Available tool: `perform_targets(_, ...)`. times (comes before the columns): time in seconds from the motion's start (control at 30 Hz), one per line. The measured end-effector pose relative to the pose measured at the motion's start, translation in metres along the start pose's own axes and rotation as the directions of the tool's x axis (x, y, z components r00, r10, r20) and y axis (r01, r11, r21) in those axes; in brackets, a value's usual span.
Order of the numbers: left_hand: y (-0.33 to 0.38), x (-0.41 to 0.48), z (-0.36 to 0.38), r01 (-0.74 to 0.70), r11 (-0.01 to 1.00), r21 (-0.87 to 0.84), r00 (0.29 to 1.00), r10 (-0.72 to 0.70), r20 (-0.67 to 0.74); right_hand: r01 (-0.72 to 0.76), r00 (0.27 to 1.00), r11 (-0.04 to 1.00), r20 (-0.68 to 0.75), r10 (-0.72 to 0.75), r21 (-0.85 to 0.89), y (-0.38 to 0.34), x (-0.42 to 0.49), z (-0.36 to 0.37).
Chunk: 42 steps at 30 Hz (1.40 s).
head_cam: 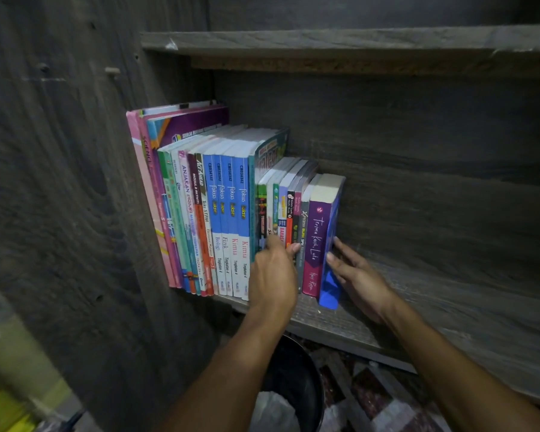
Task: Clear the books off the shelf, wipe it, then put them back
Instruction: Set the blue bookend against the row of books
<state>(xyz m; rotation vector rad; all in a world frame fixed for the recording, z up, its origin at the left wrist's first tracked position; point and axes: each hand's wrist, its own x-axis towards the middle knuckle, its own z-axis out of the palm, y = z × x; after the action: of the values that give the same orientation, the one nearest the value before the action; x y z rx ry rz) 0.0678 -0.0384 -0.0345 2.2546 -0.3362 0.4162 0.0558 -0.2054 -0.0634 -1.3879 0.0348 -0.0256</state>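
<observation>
The shelf [449, 307] is dark grey-brown wood grain. At its left end stand pink books [147, 188], then green, teal and orange spines [184, 219], four blue-and-white spines [231, 219], and small books [281, 210] in green, red and black. The purple book [317, 238] carries white script above a pink foot, beside a glossy blue cover [331, 282].

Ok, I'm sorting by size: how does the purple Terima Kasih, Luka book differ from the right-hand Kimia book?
The purple book is shorter than the Kimia book, with a wider spine. The purple book ends the row, the right hand flat against its blue cover; the Kimia book stands mid-row. The purple book's spine is purple and pink, the Kimia book's blue over white. Both stand upright, spines outward.
</observation>
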Motion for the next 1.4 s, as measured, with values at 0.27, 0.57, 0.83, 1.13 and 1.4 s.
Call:
perform_targets(0.27,0.000,-0.004,-0.001,0.084,0.986,-0.146,0.995,-0.076,0.058,0.025,1.000,0.999,0.002,-0.025,0.022,0.009,0.008,0.000)
perform_targets(0.57,-0.063,-0.020,-0.089,0.029,0.996,-0.081,0.999,-0.031,-0.016,0.043,0.999,0.999,0.020,-0.043,0.005,0.003,0.002,0.002)
perform_targets(0.83,-0.107,0.012,-0.123,0.085,0.991,-0.105,0.996,-0.082,0.031,0.032,0.998,0.999,0.046,-0.030,-0.026,0.003,0.002,0.002)
perform_targets(1.13,-0.107,0.002,-0.117,0.170,0.985,-0.028,0.982,-0.167,0.087,0.052,0.997,0.999,-0.051,-0.052,0.002,0.000,-0.006,0.022)
perform_targets(1.4,-0.084,-0.011,-0.126,0.044,0.996,0.080,0.989,-0.032,-0.148,0.058,0.998,0.994,-0.014,-0.059,-0.088,-0.014,-0.024,0.028)
